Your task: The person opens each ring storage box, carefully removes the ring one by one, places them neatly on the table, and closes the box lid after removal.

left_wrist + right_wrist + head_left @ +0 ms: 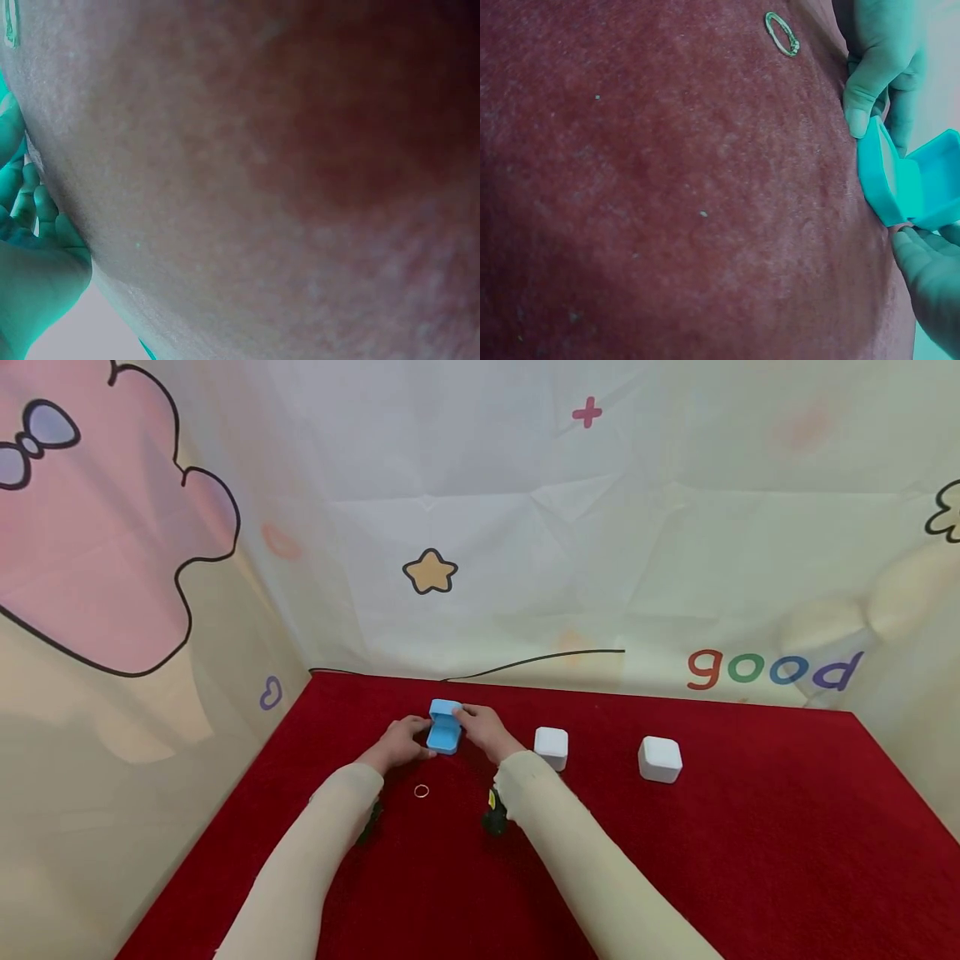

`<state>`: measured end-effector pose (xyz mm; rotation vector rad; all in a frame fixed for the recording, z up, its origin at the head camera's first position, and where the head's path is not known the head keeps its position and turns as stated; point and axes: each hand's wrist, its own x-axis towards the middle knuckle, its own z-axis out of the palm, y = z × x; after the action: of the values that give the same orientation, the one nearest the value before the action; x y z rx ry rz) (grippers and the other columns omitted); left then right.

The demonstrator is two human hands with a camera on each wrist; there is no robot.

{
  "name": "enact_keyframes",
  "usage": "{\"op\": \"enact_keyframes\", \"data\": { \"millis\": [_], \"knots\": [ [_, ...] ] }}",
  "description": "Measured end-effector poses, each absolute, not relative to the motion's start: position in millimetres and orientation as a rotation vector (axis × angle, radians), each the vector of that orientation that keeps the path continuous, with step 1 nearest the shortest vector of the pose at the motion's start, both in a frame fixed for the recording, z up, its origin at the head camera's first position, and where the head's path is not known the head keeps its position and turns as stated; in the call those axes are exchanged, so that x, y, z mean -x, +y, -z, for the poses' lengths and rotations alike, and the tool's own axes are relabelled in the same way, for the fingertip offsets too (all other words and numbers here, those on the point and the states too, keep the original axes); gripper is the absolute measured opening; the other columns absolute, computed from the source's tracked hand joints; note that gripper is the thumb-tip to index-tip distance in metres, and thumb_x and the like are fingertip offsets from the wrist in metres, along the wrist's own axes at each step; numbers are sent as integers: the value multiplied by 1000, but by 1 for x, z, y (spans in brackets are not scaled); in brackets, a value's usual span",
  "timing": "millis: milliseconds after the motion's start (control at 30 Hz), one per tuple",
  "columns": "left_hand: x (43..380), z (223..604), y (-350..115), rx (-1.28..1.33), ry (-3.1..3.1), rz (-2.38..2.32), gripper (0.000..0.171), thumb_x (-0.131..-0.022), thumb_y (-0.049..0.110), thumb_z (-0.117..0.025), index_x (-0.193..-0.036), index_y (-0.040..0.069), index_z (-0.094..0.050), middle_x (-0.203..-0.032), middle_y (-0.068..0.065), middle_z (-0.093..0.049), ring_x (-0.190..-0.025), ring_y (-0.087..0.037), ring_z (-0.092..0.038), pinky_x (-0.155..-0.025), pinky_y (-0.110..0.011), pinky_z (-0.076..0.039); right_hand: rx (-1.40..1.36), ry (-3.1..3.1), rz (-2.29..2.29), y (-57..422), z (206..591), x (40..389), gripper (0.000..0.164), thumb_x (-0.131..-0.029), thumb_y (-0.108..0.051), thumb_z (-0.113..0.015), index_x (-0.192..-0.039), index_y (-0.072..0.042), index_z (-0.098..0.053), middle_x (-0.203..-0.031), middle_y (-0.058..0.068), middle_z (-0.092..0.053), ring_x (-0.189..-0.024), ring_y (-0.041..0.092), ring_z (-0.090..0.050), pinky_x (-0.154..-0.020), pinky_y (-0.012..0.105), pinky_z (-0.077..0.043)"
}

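A small light-blue ring box [443, 737] stands with its lid raised on the red cloth, near the far left. At its left side, my left hand [399, 743] grips the base between thumb and fingers. My right hand [486, 729] pinches the raised lid from the right. In the right wrist view, both hands flank the open box [881, 176], the left hand's thumb [859, 120] pressing its edge. A thin ring [422, 797] lies on the cloth, nearer than the box; its band [788, 31] shows beads along one part.
Two closed white boxes stand to the right, one white box [551, 743] close to my right forearm, the other white box [660, 760] farther right. A printed cloth backdrop [517, 585] rises behind the red cloth [750, 843] and along its left side.
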<state>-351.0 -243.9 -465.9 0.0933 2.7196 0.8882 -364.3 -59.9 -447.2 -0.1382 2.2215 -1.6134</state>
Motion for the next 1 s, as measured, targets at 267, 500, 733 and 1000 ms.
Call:
{"op": "enact_keyframes", "data": {
  "millis": [267,500,733,1000],
  "knots": [
    [350,466,-243,-92,2720,-896,64,-96,14,-70,-153,-1,-44,-156,-23,-44,-143,-41,-37,-119,-53,-40,135,2199,1691,-59,452,362,53,-109,-26,-49,-154,2,-42,-159,21,-45,-144,38,-49,-117,46,-45],
    [349,462,-243,-112,2725,-884,63,-96,14,-69,-152,-2,-44,-157,-23,-43,-144,-42,-37,-119,-52,-39,145,2210,1696,-58,451,361,53,-108,-26,-51,-153,2,-43,-157,20,-46,-141,37,-50,-117,45,-46],
    [349,462,-242,-117,2720,-888,63,-96,14,-69,-152,-2,-44,-157,-24,-43,-145,-42,-37,-121,-52,-38,161,2235,1693,-57,450,358,53,-107,-25,-52,-152,2,-44,-157,21,-47,-139,37,-52,-115,45,-47],
    [350,463,-243,-107,2713,-892,64,-96,14,-69,-152,-4,-44,-158,-23,-42,-146,-42,-36,-122,-52,-36,211,2284,1662,-56,451,355,52,-107,-25,-53,-152,1,-45,-156,20,-49,-138,36,-53,-115,45,-48]
  ]
}}
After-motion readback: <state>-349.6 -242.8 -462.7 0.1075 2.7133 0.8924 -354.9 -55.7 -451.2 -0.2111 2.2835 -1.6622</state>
